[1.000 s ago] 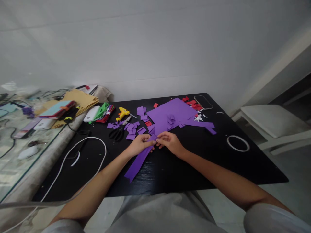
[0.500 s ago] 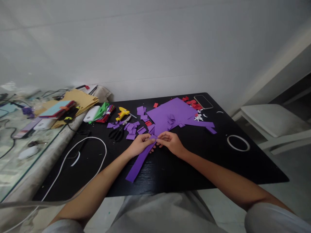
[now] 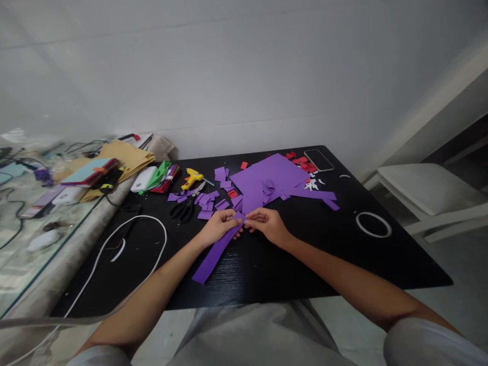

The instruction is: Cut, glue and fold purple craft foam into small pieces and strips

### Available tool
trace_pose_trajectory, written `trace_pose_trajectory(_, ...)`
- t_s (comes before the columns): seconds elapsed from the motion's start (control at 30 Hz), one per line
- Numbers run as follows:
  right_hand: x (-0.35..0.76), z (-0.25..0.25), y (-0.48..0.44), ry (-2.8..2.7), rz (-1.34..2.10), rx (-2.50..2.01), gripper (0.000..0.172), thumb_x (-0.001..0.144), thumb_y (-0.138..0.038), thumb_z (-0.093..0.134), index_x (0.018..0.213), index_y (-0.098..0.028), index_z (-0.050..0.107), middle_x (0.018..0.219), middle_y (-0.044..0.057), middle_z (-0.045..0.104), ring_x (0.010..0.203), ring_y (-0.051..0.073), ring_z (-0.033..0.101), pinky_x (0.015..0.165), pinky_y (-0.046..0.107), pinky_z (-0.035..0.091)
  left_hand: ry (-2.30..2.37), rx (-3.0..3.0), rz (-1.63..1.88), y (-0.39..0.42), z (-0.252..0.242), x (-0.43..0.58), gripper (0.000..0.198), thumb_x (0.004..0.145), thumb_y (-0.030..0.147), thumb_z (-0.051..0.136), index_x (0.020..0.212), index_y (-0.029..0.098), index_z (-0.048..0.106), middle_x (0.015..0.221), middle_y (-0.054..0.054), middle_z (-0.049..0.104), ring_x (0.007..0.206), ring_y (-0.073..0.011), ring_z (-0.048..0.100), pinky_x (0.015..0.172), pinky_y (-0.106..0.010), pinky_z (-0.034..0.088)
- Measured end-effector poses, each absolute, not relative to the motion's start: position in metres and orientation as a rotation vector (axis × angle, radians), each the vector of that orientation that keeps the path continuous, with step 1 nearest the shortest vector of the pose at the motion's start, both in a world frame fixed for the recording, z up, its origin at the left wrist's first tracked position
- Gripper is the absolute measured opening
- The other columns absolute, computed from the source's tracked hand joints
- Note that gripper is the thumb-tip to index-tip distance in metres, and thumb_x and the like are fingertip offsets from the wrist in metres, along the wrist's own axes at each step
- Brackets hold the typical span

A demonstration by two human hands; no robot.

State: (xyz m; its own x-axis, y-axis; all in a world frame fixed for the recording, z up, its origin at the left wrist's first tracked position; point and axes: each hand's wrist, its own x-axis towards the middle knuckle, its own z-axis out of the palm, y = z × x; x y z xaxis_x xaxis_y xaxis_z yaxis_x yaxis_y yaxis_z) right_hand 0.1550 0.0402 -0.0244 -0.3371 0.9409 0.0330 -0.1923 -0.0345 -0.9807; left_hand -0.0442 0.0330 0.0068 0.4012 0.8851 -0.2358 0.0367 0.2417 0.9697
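Observation:
A long purple paper strip (image 3: 217, 254) slants from between my hands down toward the table's near edge. My left hand (image 3: 220, 224) grips its upper end, thumb on top and fingers beneath. At that same end, my right hand (image 3: 266, 223) pinches the strip's edge with thumb and fingertips. Just beyond my hands lie large purple sheets (image 3: 271, 173). Small cut purple pieces (image 3: 208, 201) are scattered to their left, and black-handled scissors (image 3: 186, 207) lie beside these.
A yellow glue gun (image 3: 192, 178) and bundled coloured strips (image 3: 162, 176) lie at the back left. A white cable (image 3: 165, 239) loops over the black table (image 3: 305, 274). A white ring (image 3: 373, 224) and a phone (image 3: 319, 160) are on the right, near red scraps (image 3: 301, 161).
The strip's lower end has swung slightly left and up. Both hands stay at the upper end with hardly any movement.

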Motion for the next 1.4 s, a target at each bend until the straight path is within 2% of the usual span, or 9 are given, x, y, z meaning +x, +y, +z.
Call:
trace_pose_trajectory(0.5,0.1551,-0.0260,0.0396,-1.327,1.505,-0.914,0.030,0.064,-0.038,0.090,0.078,-0.016,0.076,0.071,0.004,0.074,0.066,0.019,0.070,0.057,0.030,0.057,0.968,1.237,0.740,0.0345,0.0074,-0.0449,0.038,0.074,0.046,0.081,0.080,0.011,0.066,0.069,-0.003,0.069,0.053,-0.0114,0.063,0.054,-0.023,0.053)
trace_pose_trajectory(1.17,0.1570,-0.0230,0.0362,-1.432,1.400,-0.902,0.025,0.072,-0.034,0.084,0.090,-0.016,0.080,0.076,0.005,0.077,0.065,0.018,0.072,0.058,0.027,0.059,0.960,1.158,0.716,0.0375,0.0062,-0.0491,0.034,0.073,0.041,0.082,0.081,0.011,0.068,0.070,-0.004,0.072,0.056,-0.0125,0.067,0.056,-0.022,0.055)
trace_pose_trajectory(1.4,0.1574,-0.0216,0.0346,-1.476,1.325,-0.913,0.023,0.074,-0.034,0.082,0.088,-0.017,0.081,0.075,0.005,0.077,0.064,0.018,0.072,0.058,0.027,0.060,0.972,1.172,0.716,0.0368,0.0057,-0.0494,0.032,0.072,0.039,0.083,0.079,0.011,0.068,0.071,-0.004,0.072,0.059,-0.0131,0.067,0.056,-0.022,0.054)
